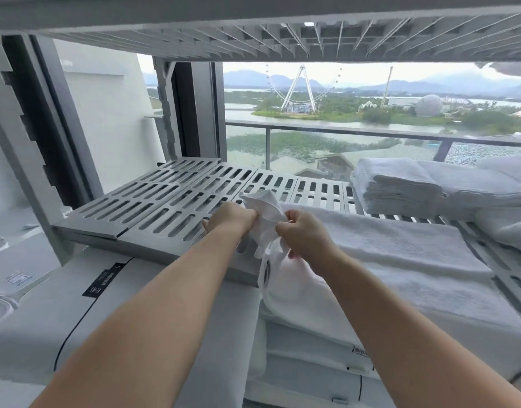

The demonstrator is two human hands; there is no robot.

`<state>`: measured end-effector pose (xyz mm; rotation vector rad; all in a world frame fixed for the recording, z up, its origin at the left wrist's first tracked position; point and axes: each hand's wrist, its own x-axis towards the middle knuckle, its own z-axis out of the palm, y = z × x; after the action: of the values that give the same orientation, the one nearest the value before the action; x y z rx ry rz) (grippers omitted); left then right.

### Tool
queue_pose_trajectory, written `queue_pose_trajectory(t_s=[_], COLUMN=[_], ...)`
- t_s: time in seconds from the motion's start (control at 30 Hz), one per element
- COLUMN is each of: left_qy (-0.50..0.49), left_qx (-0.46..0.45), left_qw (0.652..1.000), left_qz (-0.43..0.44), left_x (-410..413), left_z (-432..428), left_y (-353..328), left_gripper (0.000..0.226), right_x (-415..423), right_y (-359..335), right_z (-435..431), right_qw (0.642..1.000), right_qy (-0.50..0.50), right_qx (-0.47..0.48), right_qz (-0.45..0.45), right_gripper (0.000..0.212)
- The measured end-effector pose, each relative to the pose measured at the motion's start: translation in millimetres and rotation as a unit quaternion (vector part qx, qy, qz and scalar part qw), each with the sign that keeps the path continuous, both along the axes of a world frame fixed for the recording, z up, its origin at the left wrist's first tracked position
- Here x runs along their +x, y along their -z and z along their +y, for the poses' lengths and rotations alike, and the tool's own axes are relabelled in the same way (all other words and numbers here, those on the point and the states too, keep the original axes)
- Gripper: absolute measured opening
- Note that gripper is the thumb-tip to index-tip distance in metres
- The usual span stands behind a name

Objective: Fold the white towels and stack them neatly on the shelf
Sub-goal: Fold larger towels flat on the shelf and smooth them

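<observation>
The left hand (230, 220) and right hand (302, 235) both clutch the crumpled white cloth towel (283, 281) over the near edge of the grey slotted shelf (153, 201); ideally each grip slides out to a corner, pulling it flat before folding.

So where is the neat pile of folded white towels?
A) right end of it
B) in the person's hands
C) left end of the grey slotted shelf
A: the pile of folded white towels sits at the right end of the grey slotted shelf; the left hand and right hand grip only a crumpled white towel.
</observation>
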<state>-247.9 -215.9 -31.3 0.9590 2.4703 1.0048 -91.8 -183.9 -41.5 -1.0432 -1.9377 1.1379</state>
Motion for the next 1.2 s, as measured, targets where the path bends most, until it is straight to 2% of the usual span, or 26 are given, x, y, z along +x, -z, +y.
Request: queue_pose_trajectory(t_s=[0.1, 0.17, 0.27, 0.33, 0.4, 0.47, 0.53, 0.57, 0.63, 0.7, 0.87, 1.0, 1.1, 1.2], left_qy=[-0.03, -0.021, -0.006, 0.002, 0.006, -0.011, -0.014, 0.005, 0.066, 0.098, 0.075, 0.055, 0.054, 0.069], left_qx=[0.021, -0.002, -0.009, 0.008, 0.026, 0.089, 0.158, 0.162, 0.131, 0.118, 0.147, 0.138, 0.153, 0.15], left_qw=[0.999, 1.0, 0.993, 0.992, 0.998, 0.993, 0.951, 0.926, 0.897, 0.879, 0.901, 0.919, 0.916, 0.92], left_qz=[-0.015, -0.001, 0.12, 0.128, 0.054, -0.077, -0.267, -0.34, -0.417, -0.451, -0.402, -0.365, -0.366, -0.357], left_x=[0.8, 1.7, 2.4, 0.5, -4.5, -13.7, -21.2, -23.7, -29.6, -36.7, -51.7, -63.2, -70.6, -76.6], left_z=[3.1, 4.6, 9.6, 14.1, 17.2, 19.3, 19.1, 18.6, 20.2, 24.7, 46.4, 63.2, 69.6, 69.6], left_y=[0.8, -0.5, 0.7, -0.4, -3.0, -4.7, -3.8, -2.8, -1.0, 0.5, 0.1, -3.4, -5.9, -8.5], left_gripper=[0.049, 0.053, 0.034, 0.024, 0.022, 0.024, 0.024, 0.022, 0.018, 0.021, 0.012, 0.009, 0.008, 0.02], right_x=[-3.4, -4.0, -1.3, 0.6, 0.7, 1.3, 2.7, 3.1, 2.0, -2.5, -10.3, -10.4, -11.3, -14.4], right_y=[6.3, 7.1, 4.0, 0.2, -3.8, -7.3, -9.1, -9.5, -10.1, -11.9, -12.1, -11.2, -11.8, -19.3], right_z=[1.1, 1.4, 1.7, 1.6, -0.2, -1.4, -2.1, -2.5, -3.5, -4.9, -1.0, -1.7, -1.7, -5.3], right_qw=[1.0, 1.0, 1.0, 1.0, 1.0, 0.999, 0.997, 0.995, 0.994, 0.993, 0.991, 0.991, 0.992, 0.989], right_qy=[0.002, 0.002, -0.011, -0.013, -0.015, -0.005, 0.009, 0.015, 0.025, 0.027, 0.007, -0.017, -0.049, -0.112], right_qx=[0.0, 0.001, 0.006, -0.001, -0.022, -0.048, -0.076, -0.086, -0.096, -0.101, -0.112, -0.117, -0.102, -0.093], right_qz=[0.01, 0.016, 0.003, -0.008, -0.01, 0.006, 0.032, 0.043, 0.051, 0.06, 0.068, 0.069, 0.058, 0.036], right_gripper=[0.016, 0.015, 0.011, 0.015, 0.012, 0.011, 0.019, 0.025, 0.038, 0.041, 0.021, 0.027, 0.031, 0.018])
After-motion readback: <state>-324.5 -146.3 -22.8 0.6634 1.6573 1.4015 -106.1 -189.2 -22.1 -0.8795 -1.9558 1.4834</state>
